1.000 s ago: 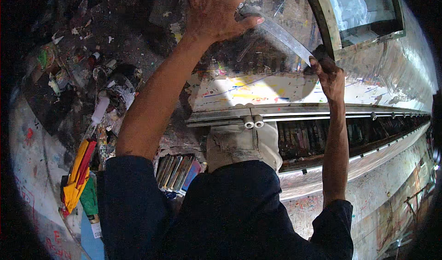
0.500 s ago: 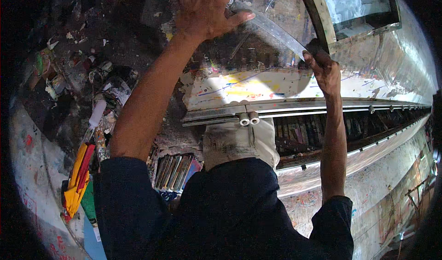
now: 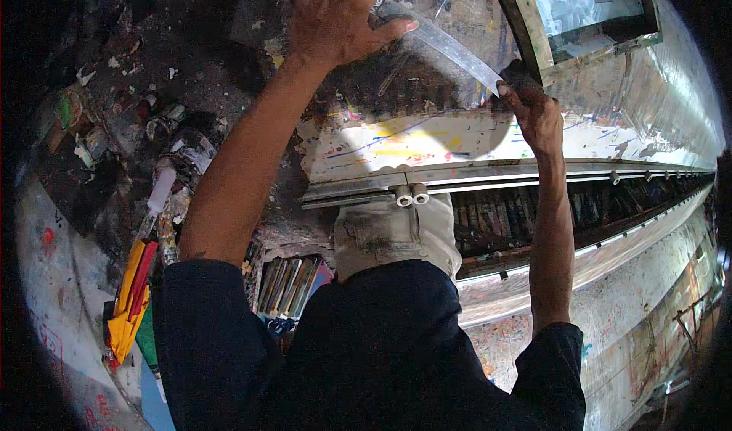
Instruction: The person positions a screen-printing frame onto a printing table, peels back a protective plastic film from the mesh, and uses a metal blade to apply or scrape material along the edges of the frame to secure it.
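Observation:
A long, clear plastic strip (image 3: 450,46) lies slantwise over the dark, paint-stained work surface (image 3: 427,88). I cannot make out whether it is tape or a ruler. My left hand (image 3: 335,23) rests at the far end with fingers and thumb spread; its thumb lies on the strip or right beside it. At the strip's near right end, my right hand (image 3: 535,114) is closed, pinching the tip between thumb and fingers. Light falls across the strip's middle, and the hand's shadow falls next to it.
A wood-edged frame (image 3: 602,53) stands at the upper right. Along the near edge run metal rails (image 3: 488,179) with two small rollers (image 3: 412,195). Several thin upright frames (image 3: 286,286) stand below left. Paint containers (image 3: 168,122) and yellow-and-red items (image 3: 133,301) are at the left.
My right hand has shifted very slightly left with the strip's end in it. Otherwise both hands hold nearly the same pose.

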Available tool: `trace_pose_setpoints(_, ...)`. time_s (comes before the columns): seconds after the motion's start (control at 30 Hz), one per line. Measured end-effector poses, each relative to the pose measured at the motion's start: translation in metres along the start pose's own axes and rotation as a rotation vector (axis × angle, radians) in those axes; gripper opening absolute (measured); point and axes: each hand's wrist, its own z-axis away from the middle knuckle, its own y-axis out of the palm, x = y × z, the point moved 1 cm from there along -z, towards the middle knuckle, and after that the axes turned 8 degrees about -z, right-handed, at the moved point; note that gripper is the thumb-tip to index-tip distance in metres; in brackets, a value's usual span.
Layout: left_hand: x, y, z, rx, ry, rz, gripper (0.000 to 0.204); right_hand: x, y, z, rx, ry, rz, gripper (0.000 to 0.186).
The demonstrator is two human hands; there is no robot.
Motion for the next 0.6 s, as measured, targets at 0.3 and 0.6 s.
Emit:
trace_pose_setpoints(0.3,0.0015,0.0022,-0.0007,-0.018,-0.005,0.046,0.088,0.0051,-0.0034,-0.0021,0.039,0.022,0.035,0.052)
trace_pose_setpoints(0.6,0.0058,0.0086,-0.0026,-0.014,0.011,0.072,0.099,0.0021,-0.0041,-0.0029,0.047,0.007,-0.055,0.053)
